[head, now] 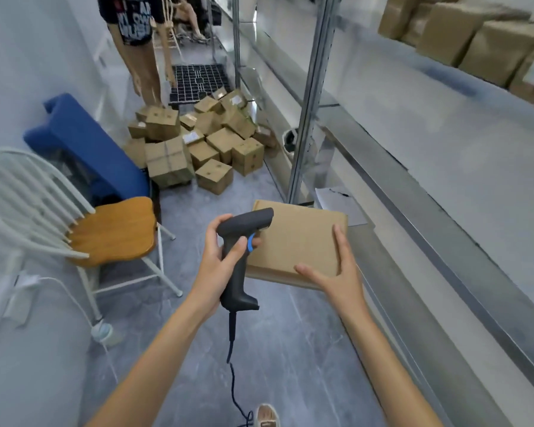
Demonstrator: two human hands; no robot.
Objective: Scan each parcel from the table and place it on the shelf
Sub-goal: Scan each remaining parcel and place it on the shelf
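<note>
left hand (221, 260) gripping, right hand (336, 269) clasping

flat brown parcel (296, 241) held level, black scanner (239, 260) upright beside it

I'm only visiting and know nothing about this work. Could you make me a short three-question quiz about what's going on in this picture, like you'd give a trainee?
1. True or false: the left hand grips the barcode scanner.
2. How does the right hand hold the flat parcel? A) pinching a corner from above B) supporting its near right corner, thumb and finger on top C) not touching it
3. Fill in: loose cardboard boxes are piled on the ____, beyond the chair.

Key: 1 true; 2 B; 3 floor.
</note>
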